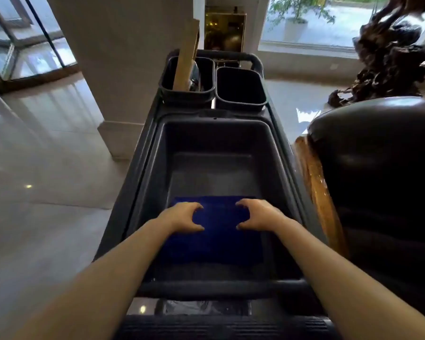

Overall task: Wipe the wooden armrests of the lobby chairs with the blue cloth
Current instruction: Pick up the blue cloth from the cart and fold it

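Note:
A blue cloth (pixel 219 231) lies flat on the bottom of the large dark tub (pixel 157 168) of a cleaning cart. Both my hands reach down into the tub over the cloth. My left hand (pixel 184 218) hovers at its left part, fingers curled and apart. My right hand (pixel 254 214) mirrors it at the right part, also curled and apart. Whether the fingertips touch the cloth is unclear; neither hand grips it. To the right stands a dark leather lobby chair (pixel 378 168) with a glossy wooden armrest (pixel 317 190) close beside the cart.
Two small black bins (pixel 241 104) sit at the cart's far end; the left one holds a tall tan board (pixel 185 60). A white pillar (pixel 108 69) rises at the left, a dark carved root sculpture (pixel 390 57) at the far right. Polished floor surrounds the cart.

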A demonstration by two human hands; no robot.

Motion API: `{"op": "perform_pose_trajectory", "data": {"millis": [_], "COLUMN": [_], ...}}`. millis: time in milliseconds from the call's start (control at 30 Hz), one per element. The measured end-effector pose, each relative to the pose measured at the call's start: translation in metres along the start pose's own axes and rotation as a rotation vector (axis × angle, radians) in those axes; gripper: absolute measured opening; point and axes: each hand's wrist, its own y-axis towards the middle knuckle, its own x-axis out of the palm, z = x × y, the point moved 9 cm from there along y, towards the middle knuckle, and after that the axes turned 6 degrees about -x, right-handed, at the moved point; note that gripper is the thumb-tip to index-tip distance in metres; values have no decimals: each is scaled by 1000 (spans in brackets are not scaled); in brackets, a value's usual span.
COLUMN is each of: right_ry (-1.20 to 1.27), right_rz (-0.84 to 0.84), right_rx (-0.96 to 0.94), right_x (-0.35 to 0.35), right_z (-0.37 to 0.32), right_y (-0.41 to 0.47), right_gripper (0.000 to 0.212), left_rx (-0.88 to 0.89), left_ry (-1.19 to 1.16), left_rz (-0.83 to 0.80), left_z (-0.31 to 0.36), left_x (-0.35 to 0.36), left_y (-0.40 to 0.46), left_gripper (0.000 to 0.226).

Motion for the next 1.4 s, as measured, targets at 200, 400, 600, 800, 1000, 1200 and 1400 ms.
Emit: {"op": "perform_pose_trajectory", "data": {"millis": [200, 400, 600, 800, 1000, 1200, 1400], "right_ry": [-49, -156, -176, 90, 312, 288, 260], "right_rz": [-97, 24, 102, 58, 180, 379, 502], "right_rx": [67, 60, 0, 27, 17, -46, -49], "right_x": [44, 63, 62, 52, -12, -105, -176], "right_z": [19, 27, 22, 31, 28, 21, 43], "right_y": [29, 40, 39, 37, 21, -34, -115], "right_gripper": [72, 58, 30, 25, 22, 25, 23], "left_rx": [-143, -185, -177, -223, -95, 93, 248], "left_ry": [-35, -14, -34, -293, -434, -461, -418], "left_rz": [-9, 74, 203, 120, 63, 124, 158], "left_z": [-31, -48, -44, -58, -41, 29, 124], "left_x": [27, 57, 48, 34, -16, -87, -125], "left_y": [30, 41, 38, 35, 19, -1, -30], "left_gripper": [74, 68, 45, 30, 30, 28, 27]}}
